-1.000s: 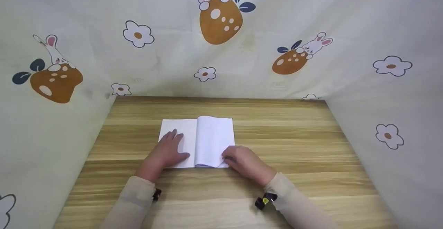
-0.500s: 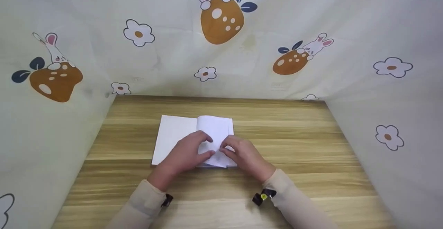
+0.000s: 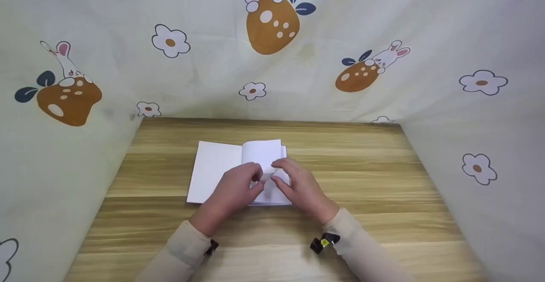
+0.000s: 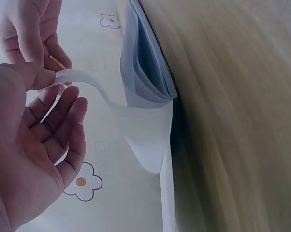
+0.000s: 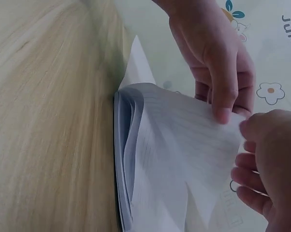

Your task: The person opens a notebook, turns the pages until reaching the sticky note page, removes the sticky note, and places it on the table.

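Observation:
An open notebook (image 3: 213, 162) with white pages lies on the wooden table in the head view. My left hand (image 3: 238, 184) reaches across it and pinches the edge of a lifted page (image 5: 198, 135) between thumb and index finger. In the left wrist view, that page (image 4: 99, 89) bends up from the notebook into the left hand (image 4: 34, 130). Close by, my right hand (image 3: 300, 186) holds its thumb and index finger apart beside the page edge. One fingertip of the right hand (image 5: 276, 159) meets the page corner in the right wrist view.
Wooden tabletop (image 3: 362, 158) surrounds the notebook. A pale cloth printed with rabbits, strawberries and flowers (image 3: 204, 69) rises at the back and both sides. Each wrist carries a small black device (image 3: 325, 243).
My left hand has moved right from the left page to the lifted page and now pinches it. The page has risen. My right thumb and index finger have spread apart. The notebook's left side has shifted slightly.

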Demonstrator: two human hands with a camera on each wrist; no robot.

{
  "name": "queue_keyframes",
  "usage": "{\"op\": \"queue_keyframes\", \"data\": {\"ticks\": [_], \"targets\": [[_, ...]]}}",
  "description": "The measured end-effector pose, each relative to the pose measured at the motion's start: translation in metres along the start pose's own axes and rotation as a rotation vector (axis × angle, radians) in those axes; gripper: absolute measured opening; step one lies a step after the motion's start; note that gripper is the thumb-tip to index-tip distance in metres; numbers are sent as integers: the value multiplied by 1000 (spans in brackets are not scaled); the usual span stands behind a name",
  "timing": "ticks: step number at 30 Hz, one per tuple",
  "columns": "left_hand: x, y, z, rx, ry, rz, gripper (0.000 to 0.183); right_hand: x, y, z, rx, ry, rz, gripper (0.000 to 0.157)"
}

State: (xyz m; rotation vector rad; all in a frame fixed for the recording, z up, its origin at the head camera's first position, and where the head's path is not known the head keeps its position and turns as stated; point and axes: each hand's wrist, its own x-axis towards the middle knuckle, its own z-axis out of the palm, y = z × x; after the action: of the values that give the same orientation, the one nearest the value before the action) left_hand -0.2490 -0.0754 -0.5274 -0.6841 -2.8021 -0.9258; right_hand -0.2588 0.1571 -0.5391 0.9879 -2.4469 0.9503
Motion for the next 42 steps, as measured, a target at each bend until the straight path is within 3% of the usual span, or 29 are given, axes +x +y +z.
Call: {"op": "queue_keyframes", "data": {"ticks": [3,6,13,18,24,27,31,42], "targets": [[0,1,-6,-1,18,-15,15,-5,5,0,-34,19,76,34],[-2,1,-13,-3,33,-25,15,-11,12,3,-71,-14,128,41],[-7,-1,-30,14,49,-32,14,-21,24,14,-147,-233,162,63],[-12,-5,-43,44,50,-68,17,-25,28,19,-186,-343,189,71],[-23,-12,-67,69,-58,-112,27,-30,33,23,-200,-385,183,72],[-28,-14,-81,69,-129,-192,28,-32,34,24,-209,-401,191,73],[-36,-17,-95,38,-172,-300,28,-32,33,23,-212,-413,203,73],[-57,-40,-109,25,-243,-450,26,-31,33,23,-216,-427,210,74]]}}
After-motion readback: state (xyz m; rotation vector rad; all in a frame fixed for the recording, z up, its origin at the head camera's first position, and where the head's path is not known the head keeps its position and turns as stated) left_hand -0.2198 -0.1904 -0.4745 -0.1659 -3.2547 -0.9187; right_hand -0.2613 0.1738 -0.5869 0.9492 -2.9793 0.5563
